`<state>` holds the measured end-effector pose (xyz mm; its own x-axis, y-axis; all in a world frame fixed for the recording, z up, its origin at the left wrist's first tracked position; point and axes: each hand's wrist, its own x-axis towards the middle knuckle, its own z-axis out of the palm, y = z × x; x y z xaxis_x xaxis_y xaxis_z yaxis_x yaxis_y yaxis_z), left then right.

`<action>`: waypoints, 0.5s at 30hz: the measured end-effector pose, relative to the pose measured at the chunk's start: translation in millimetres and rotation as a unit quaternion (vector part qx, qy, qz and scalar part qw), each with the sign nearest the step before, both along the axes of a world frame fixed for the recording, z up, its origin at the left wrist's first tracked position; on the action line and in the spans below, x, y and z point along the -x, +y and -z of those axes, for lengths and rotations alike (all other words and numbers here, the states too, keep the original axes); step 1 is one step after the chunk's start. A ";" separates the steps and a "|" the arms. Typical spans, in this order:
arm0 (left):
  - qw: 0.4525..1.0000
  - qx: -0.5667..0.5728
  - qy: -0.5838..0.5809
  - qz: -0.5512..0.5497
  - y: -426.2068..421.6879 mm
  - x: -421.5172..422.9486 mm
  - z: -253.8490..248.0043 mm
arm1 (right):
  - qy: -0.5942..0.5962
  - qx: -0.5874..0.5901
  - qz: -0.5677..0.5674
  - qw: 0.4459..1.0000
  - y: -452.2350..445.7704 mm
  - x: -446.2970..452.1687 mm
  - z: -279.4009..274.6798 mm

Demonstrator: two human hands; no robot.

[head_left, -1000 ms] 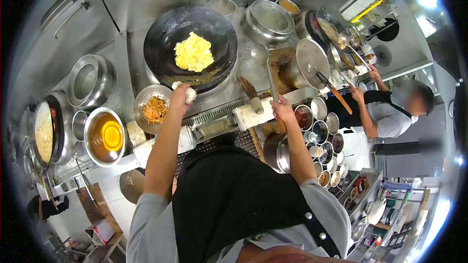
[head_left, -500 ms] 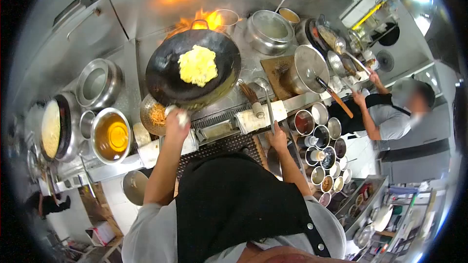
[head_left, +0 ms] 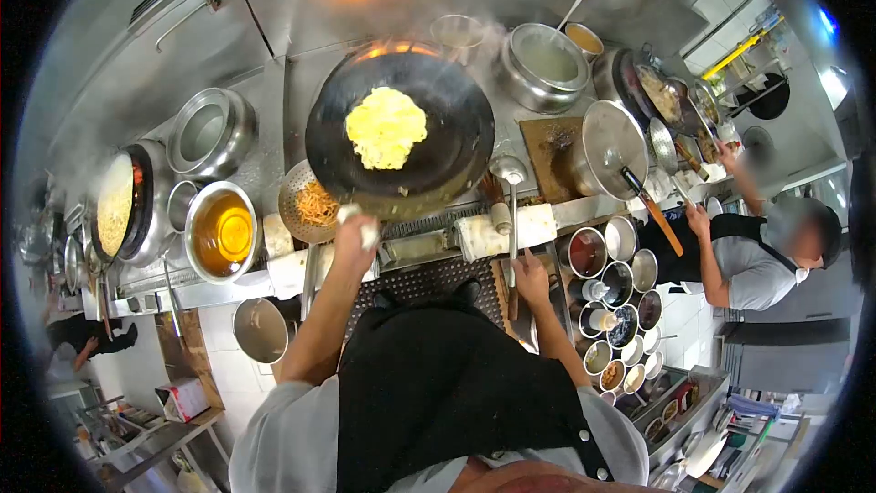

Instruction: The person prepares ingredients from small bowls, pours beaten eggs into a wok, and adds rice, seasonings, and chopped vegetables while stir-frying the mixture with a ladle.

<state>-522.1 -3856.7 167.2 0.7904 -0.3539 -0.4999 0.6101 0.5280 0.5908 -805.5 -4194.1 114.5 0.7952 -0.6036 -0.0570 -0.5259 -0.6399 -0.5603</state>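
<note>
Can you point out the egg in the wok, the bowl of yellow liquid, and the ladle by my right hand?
Egg [head_left: 386,128]: head view, middle of the yellow mass.
Bowl of yellow liquid [head_left: 190,236]: head view, left part of its metal rim.
Ladle [head_left: 513,233]: head view, on its long handle.

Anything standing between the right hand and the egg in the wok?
Yes. Between the right hand and the wok lie a folded cloth and a brush; then comes the wok's raised near side, below the egg. From the ladle's head, beside the wok, only the wok's side appears to intervene.
</note>
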 end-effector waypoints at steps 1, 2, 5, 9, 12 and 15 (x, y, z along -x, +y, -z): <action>0.999 0.023 0.044 -0.010 19.3 15.3 -1.2 | -0.026 -0.024 0.021 0.999 -3.4 7.9 4.0; 0.997 0.005 0.081 0.012 40.9 26.2 -12.2 | -0.051 -0.049 0.041 0.997 -6.4 17.6 6.6; 0.992 -0.039 0.113 0.031 80.0 27.9 -51.5 | -0.067 -0.006 0.080 0.995 -1.7 48.8 -1.2; 0.990 -0.120 0.049 0.053 47.8 -15.7 -100.5 | -0.064 -0.071 0.149 0.984 0.8 99.0 31.3; 0.989 -0.111 -0.005 0.095 3.7 -44.2 -80.5 | -0.034 -0.116 0.185 0.975 -2.1 148.9 97.6; 0.994 -0.077 -0.014 0.071 -22.0 -71.0 -40.1 | 0.055 -0.233 0.248 0.939 32.4 180.6 89.1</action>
<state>-451.1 -3878.7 207.3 0.7521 -0.3839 -0.5358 0.6545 0.3391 0.6757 -986.1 -4161.7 25.4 0.3971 -0.7874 -0.4715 -0.7657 -0.0009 -0.6432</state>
